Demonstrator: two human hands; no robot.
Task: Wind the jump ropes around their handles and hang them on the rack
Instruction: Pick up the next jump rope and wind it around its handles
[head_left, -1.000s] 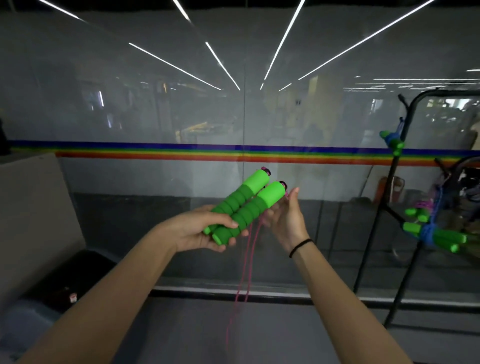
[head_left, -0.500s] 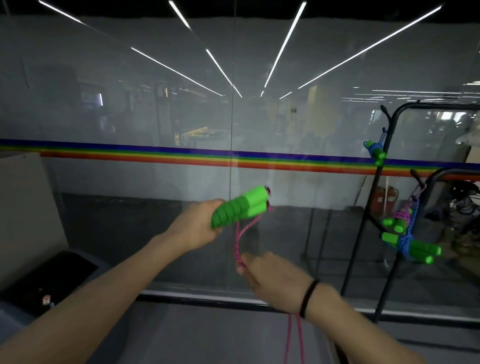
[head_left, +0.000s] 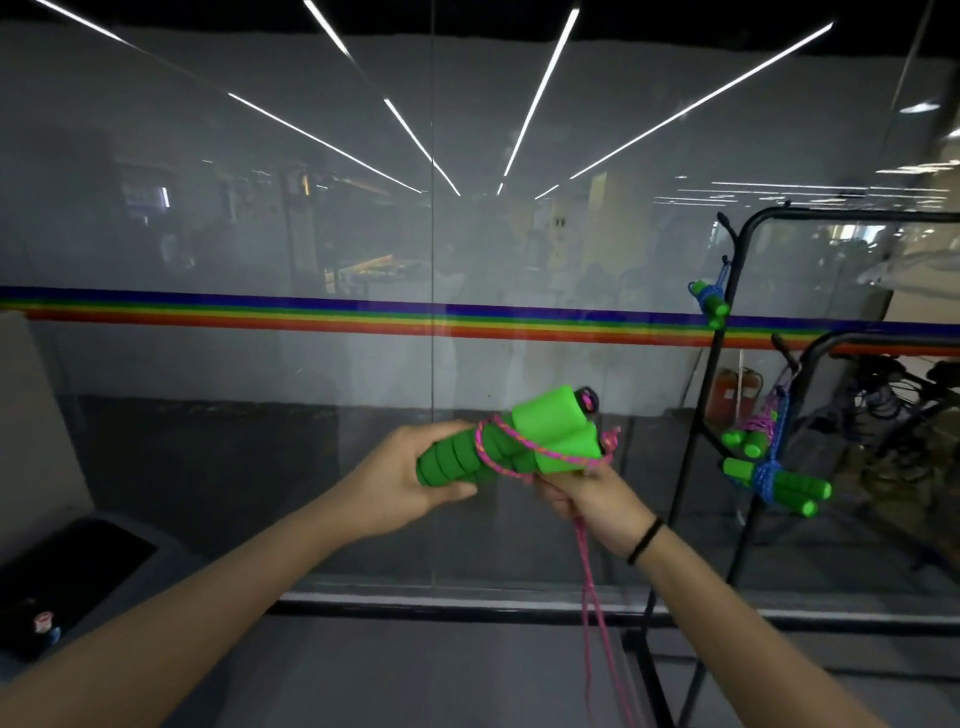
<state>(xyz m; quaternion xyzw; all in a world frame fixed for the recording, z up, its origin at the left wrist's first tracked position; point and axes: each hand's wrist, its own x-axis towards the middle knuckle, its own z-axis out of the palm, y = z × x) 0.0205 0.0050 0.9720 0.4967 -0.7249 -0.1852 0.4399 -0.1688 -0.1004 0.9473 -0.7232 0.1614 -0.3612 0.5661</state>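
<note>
Pink rope (head_left: 561, 453) around green handles (head_left: 545, 421) in left hand (head_left: 405, 483)

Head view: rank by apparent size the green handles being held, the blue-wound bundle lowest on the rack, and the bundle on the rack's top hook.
Largest: held green handles, though they are nearest the camera, which flatters them.
Next: lowest blue-wound bundle.
Smallest: top-hook bundle.

We find no text, brand or number that can be read; the small red-white object (head_left: 44, 622) is too blurred.
</note>
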